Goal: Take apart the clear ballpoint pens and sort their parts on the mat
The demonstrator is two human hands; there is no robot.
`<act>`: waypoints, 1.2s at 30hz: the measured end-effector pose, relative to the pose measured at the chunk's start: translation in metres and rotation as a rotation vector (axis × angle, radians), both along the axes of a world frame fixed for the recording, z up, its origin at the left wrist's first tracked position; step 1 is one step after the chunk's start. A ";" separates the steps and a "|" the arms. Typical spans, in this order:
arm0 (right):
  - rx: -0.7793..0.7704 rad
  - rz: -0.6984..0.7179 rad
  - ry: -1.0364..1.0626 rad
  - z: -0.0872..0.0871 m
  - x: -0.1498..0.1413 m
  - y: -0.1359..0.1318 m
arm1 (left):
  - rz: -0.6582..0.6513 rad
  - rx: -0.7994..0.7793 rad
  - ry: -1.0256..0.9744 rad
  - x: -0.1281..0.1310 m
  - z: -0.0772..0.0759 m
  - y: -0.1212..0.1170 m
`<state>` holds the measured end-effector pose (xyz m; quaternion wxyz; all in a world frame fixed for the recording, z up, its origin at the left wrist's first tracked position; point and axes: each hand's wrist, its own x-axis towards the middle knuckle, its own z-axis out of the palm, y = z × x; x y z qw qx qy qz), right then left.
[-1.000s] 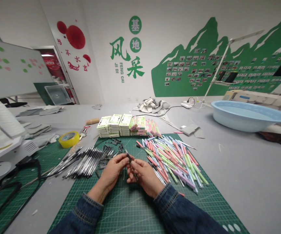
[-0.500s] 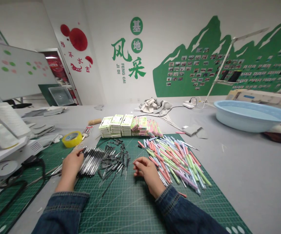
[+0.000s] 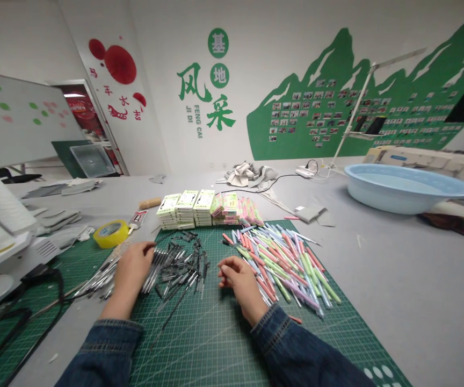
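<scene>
A broad table with a smooth grey top (image 3: 377, 290) carries a green gridded cutting mat (image 3: 216, 344). Left of that mat, slim silver-and-black pens (image 3: 99, 280) lie partly on the bare grey surface. Beyond its far edge sit a crumpled heap of off-white and grey cloth (image 3: 252, 174) and a white power strip (image 3: 305, 172). A flat grey fabric piece (image 3: 310, 214) lies just beside its far right corner; farther right stands a wide pale-blue plastic basin (image 3: 401, 196).

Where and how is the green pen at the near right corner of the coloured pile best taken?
Probably by its near end, from the right side, pinched across its slim length by the right hand. The green pen lies slanted; that end points outward over the cutting mat, while its farther part lies among the other coloured pens.
</scene>
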<state>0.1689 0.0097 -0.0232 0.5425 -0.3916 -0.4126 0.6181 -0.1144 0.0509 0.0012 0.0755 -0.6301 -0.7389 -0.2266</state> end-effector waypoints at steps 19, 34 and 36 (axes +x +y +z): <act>0.124 -0.158 -0.137 -0.003 0.013 0.013 | -0.319 -0.277 0.151 0.104 -0.013 0.056; 0.269 -0.349 -0.655 -0.010 0.039 0.028 | -0.406 -0.070 -0.501 0.088 0.007 0.020; 0.315 -0.310 -0.771 -0.008 0.040 0.026 | -0.398 -0.040 -0.704 0.082 0.008 0.009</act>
